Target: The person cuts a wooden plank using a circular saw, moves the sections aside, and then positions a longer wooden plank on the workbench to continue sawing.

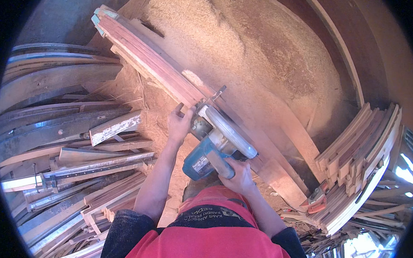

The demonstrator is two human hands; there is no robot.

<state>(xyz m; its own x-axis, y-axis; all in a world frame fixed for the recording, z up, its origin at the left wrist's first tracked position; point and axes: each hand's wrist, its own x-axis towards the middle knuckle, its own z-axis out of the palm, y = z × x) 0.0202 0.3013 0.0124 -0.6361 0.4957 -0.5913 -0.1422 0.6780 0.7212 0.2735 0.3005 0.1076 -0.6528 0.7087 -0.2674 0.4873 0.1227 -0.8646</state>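
Note:
A circular saw (pixel 198 159) with a teal motor housing and a silver blade guard sits across a long reddish plank (pixel 149 63). My right hand (pixel 241 176) is wrapped round the saw's rear handle. Just ahead of the saw's base, my left hand (pixel 179 124) has its fingers and thumb at the plank's near edge, closed on it. The plank slants from the far left toward the near right, and pale green paint marks its far end. The saw's guard and base hide the blade and part of the plank.
Sawdust (pixel 264 49) is heaped beyond the plank. Long boards (pixel 67 78) are piled at the left. Stacked curved wood pieces (pixel 360 148) stand at the right, with an orange-and-grey tool (pixel 316 203) beside them. A beam (pixel 277 177) lies right of the saw.

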